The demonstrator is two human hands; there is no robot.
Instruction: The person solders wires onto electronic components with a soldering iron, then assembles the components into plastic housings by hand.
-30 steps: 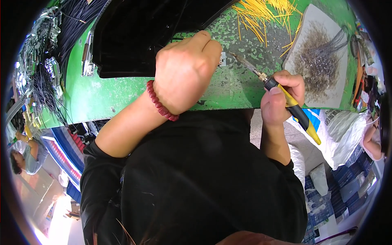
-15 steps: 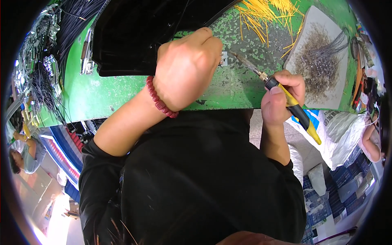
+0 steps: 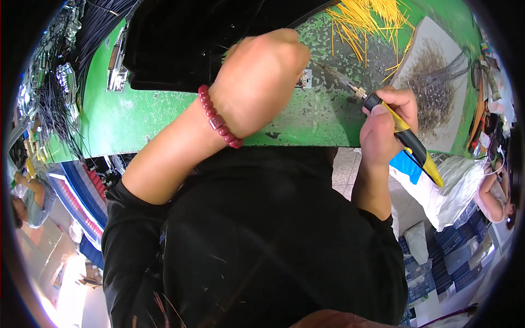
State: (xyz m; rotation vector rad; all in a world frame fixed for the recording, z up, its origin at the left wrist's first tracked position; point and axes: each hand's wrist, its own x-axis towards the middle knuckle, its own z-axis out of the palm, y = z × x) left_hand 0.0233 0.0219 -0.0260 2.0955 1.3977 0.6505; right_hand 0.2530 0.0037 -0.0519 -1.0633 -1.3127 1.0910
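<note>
My right hand [image 3: 383,131] grips a yellow-and-black soldering iron [image 3: 411,141] like a pen. Its metal tip points up and left, a short way right of a small white-and-metal piece [image 3: 308,80]. That piece shows from under my left hand [image 3: 261,85], which is curled with its back upward. The left fingertips are hidden, so I cannot see what they pinch. A red bead bracelet [image 3: 216,121] circles the left wrist. Just behind the left hand lies a large glossy black panel or tray [image 3: 169,49] on the green worktable [image 3: 158,117].
Yellow cut wires [image 3: 355,27] lie at the far right. Beside them, a pale board [image 3: 399,71] carries brown debris and thin grey wires. Black wires [image 3: 98,38] and shiny clear-silver parts [image 3: 68,82] crowd the left edge. White sacking [image 3: 443,202] hangs below right; other people are at both sides.
My left hand has shifted slightly right and away from me. The right hand and soldering iron have moved a little right, so the tip is farther from my left fingers.
</note>
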